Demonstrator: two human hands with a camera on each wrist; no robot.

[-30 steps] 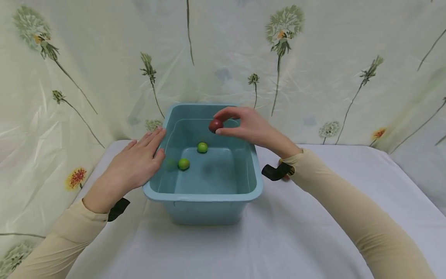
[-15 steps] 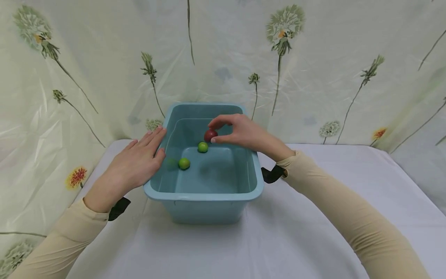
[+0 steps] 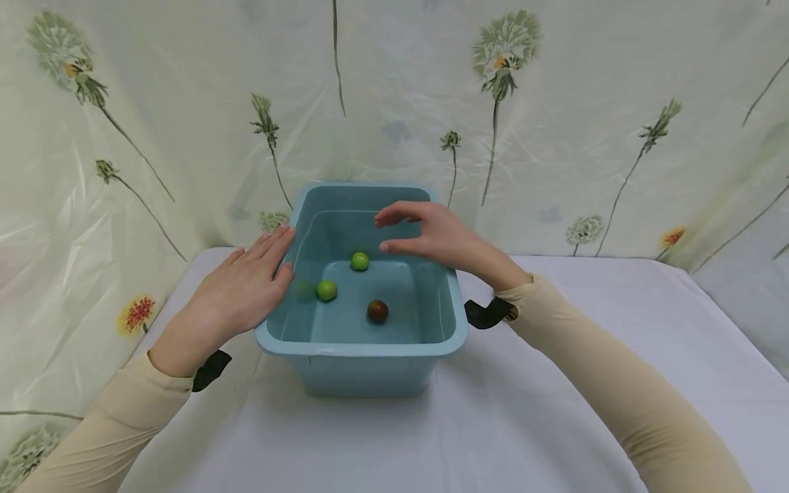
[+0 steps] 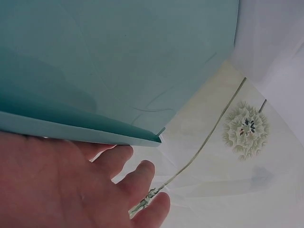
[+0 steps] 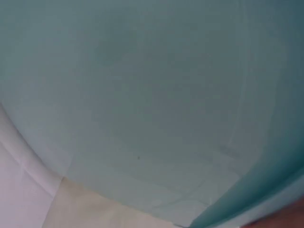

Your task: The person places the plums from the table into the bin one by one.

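A light blue plastic basin [image 3: 359,350] stands on the white-covered table. On its floor lie two small green limes [image 3: 360,261] and one dark reddish-brown round fruit [image 3: 378,311], whose exact kind I cannot tell. My left hand [image 3: 243,284] rests on the basin's left rim with fingers straight; the left wrist view has the hand [image 4: 71,185] against the rim's underside. Over the right side of the basin hovers my right hand [image 3: 434,236], thumb and fingers apart with nothing between them. In the right wrist view mostly the basin's outer wall [image 5: 142,95] shows.
The white tablecloth [image 3: 592,329] spreads around the basin. Behind rises a plastic sheet [image 3: 394,82] printed with dandelions. A small brownish thing [image 3: 512,313] shows partly behind the right wrist's black band [image 3: 483,315].
My right hand has lowered into the basin and let go of the dark red fruit, which now lies nearer the front on the basin floor. The left hand has stayed put.
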